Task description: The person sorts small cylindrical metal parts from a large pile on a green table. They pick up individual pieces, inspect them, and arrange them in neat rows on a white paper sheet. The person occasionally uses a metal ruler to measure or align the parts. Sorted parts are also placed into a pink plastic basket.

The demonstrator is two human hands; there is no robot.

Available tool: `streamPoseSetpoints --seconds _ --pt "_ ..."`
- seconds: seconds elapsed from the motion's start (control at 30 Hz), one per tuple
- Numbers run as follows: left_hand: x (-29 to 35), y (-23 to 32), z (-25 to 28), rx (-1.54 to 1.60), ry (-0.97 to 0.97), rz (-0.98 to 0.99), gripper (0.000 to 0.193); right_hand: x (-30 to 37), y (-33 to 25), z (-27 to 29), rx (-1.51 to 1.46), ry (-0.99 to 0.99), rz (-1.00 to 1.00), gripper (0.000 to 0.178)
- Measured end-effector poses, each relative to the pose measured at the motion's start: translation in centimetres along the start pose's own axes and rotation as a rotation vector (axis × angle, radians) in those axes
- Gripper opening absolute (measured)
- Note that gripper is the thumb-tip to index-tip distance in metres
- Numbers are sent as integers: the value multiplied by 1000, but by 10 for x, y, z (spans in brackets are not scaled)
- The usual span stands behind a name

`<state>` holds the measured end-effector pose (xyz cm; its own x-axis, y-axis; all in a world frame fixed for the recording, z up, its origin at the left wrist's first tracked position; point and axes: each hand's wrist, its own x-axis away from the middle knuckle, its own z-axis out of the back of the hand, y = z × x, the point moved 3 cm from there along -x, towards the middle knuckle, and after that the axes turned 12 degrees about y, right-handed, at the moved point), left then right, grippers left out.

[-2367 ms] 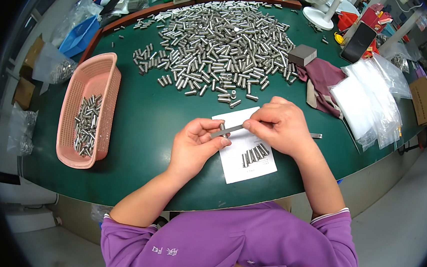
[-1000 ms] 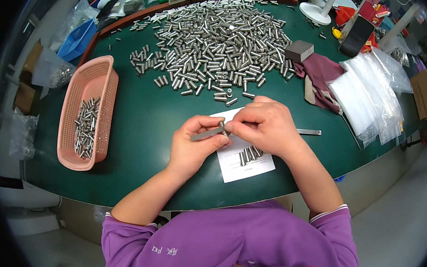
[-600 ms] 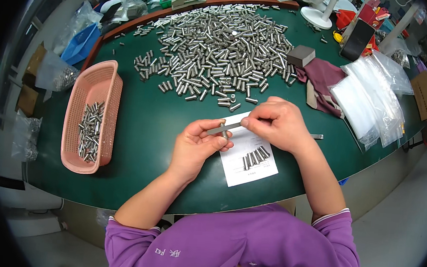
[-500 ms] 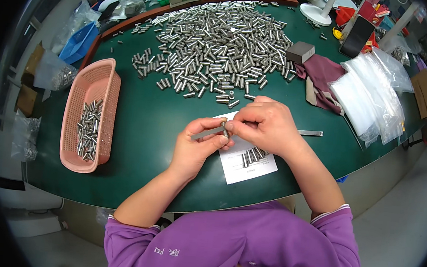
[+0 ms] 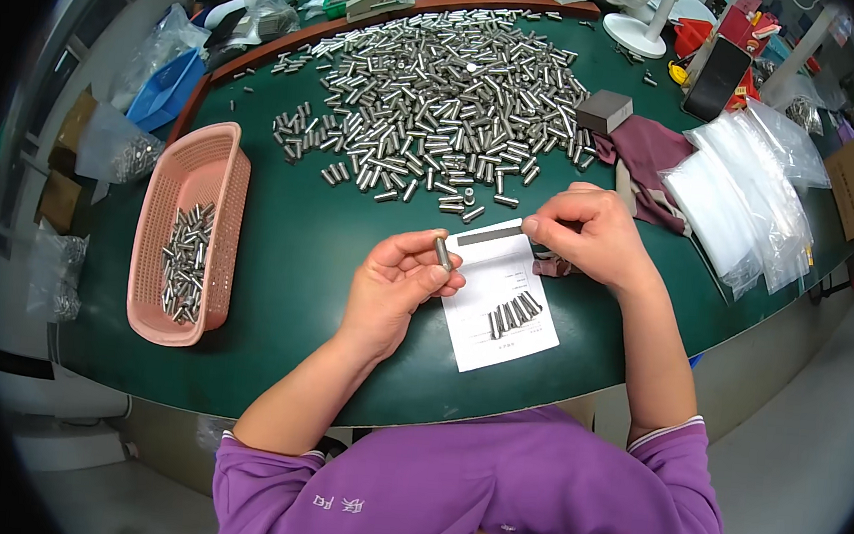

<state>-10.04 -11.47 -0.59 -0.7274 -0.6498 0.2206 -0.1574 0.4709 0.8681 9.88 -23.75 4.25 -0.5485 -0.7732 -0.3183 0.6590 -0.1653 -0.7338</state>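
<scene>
A small metal pin [image 5: 442, 253] stands almost upright between the thumb and fingers of my left hand [image 5: 394, 276]. My right hand [image 5: 590, 235] pinches one end of a flat grey metal strip [image 5: 490, 235], which points left toward the pin; a small gap lies between them. Beneath the strip is a white printed sheet [image 5: 475, 356], and several pins [image 5: 514, 316] lie side by side on it. Beyond both hands spreads a large heap of similar pins [image 5: 440, 97].
At the left, a pink perforated basket [image 5: 135, 284] holds loose pins. A grey block [image 5: 604, 111], a mauve cloth [image 5: 647, 149] and clear plastic bags [image 5: 740, 181] are on the right. A dark phone [image 5: 718, 79] leans farther back. A wooden rim [image 5: 253, 58] borders the far table edge.
My right hand has drawn away to the right from the pin, and the strip now extends left from its fingers. The left hand still holds the pin.
</scene>
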Motion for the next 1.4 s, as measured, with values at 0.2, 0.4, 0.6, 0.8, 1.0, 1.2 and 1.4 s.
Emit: streamPoseSetpoints --seconds 0.2,0.4,0.6,0.8,1.0,1.2,1.4 --pt "2 -2 -6 -96 25 45 35 7 -37 -35 -3 23 184 24" --pt "1 -7 -5 -34 -36 63 36 8 -15 -22 -10 33 122 22" --pt "0 -7 3 11 -13 56 35 0 -3 -6 37 -56 -32 23" --pt "-2 -5 1 -18 10 58 35 2 -11 -11 -10 -38 -16 22" --pt "2 -4 -4 -42 -15 -4 36 4 -25 -29 -8 27 162 22" --pt "1 -6 -7 -69 -68 -20 35 8 -34 -31 33 50 186 25" --pt "0 -2 2 -23 45 36 35 2 -1 3 129 15 -15 23"
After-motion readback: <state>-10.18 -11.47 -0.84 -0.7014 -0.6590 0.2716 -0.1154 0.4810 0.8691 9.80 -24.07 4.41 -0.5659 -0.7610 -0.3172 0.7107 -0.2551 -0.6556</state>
